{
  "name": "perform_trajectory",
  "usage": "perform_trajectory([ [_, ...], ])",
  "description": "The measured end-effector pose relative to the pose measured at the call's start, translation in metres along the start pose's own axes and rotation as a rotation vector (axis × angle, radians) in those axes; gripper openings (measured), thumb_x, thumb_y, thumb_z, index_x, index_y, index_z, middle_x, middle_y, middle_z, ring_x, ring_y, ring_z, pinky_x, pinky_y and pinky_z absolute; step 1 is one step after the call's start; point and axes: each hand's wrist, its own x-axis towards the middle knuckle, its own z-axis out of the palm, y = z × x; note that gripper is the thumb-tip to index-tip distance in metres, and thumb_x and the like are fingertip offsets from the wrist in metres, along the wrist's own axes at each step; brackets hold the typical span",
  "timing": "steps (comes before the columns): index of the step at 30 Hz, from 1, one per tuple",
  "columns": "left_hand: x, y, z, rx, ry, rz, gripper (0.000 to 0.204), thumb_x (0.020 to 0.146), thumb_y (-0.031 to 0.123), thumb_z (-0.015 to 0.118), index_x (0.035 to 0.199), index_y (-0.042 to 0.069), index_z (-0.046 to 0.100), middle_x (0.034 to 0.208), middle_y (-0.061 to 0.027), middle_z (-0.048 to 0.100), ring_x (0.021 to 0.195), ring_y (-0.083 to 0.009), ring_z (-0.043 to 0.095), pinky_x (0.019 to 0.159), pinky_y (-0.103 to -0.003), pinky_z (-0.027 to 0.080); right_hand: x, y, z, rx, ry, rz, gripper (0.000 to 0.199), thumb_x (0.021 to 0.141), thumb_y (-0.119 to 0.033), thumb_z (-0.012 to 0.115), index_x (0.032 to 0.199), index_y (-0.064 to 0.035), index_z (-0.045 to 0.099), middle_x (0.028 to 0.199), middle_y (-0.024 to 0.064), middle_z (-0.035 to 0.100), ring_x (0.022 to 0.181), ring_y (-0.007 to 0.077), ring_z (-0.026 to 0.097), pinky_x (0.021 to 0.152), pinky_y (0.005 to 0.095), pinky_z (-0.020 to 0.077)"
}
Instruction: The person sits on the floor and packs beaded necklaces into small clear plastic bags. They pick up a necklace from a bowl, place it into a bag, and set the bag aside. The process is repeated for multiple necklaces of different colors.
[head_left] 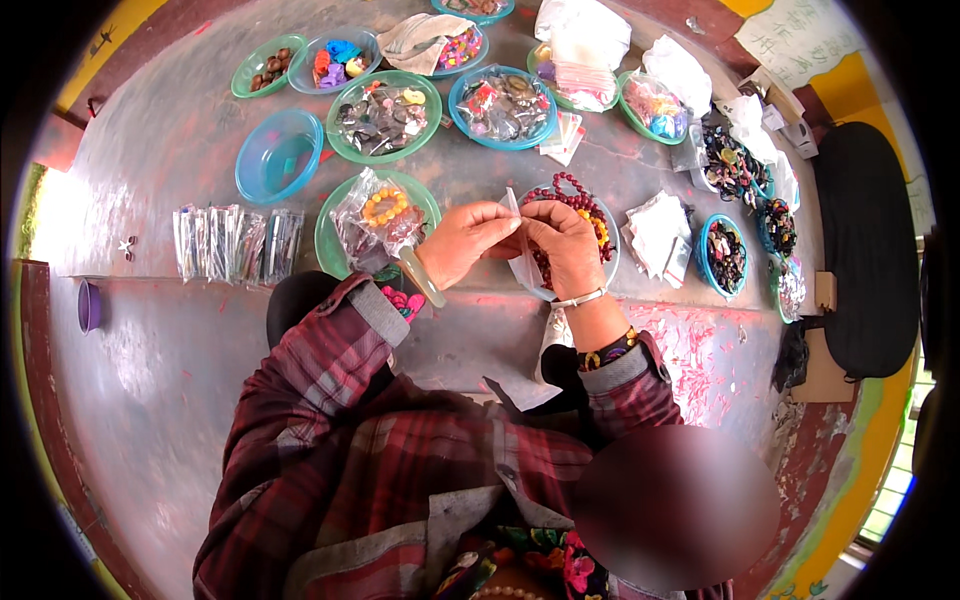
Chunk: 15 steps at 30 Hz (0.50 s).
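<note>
My left hand [465,238] and my right hand [568,248] meet in front of me, fingertips pinched together. Between them is a thin, translucent plastic bag [512,200]; one end sticks up past the fingers, and the rest is partly hidden. Below and beyond my right hand stands a pale bowl [613,238] holding strings of dark red beads [572,192] with some yellow ones. Close to my left hand, a green basin [326,232] holds clear bags, one with a yellow beaded bracelet [385,206] in or on it.
Farther back stand a blue basin [250,172] and several basins of bagged trinkets. Rows of slim plastic packets [238,243] lie at left. White packets [660,235] and a blue basin of dark items [722,256] sit at right. A ledge edge runs across below.
</note>
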Motion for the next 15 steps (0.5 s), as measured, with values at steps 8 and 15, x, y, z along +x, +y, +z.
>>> perform_trajectory([
  [8, 0.01, 0.0, 0.004, -0.066, -0.024, -0.005, 0.023, 0.094, 0.013, 0.047, 0.103, -0.005, 0.056, 0.096, -0.0092, 0.061, 0.087, -0.0172, 0.062, 0.08, -0.031, 0.052, 0.002, -0.001, -0.009, 0.021, 0.013, 0.0, 0.008, 0.083, -0.003, 0.058, 0.09, 0.0009, 0.062, 0.076, 0.0007, 0.061, 0.068, 0.0078, 0.054, 0.063, 0.0204, 0.0427],
  [15, 0.013, -0.003, -0.004, -0.061, -0.07, -0.012, 0.022, 0.093, 0.011, 0.047, 0.104, -0.006, 0.057, 0.099, -0.0105, 0.061, 0.088, -0.018, 0.062, 0.082, -0.031, 0.052, 0.002, -0.004, -0.008, -0.006, 0.023, 0.006, 0.009, 0.084, -0.002, 0.057, 0.09, 0.0018, 0.062, 0.076, 0.0011, 0.061, 0.067, 0.0083, 0.054, 0.063, 0.0211, 0.0435],
])
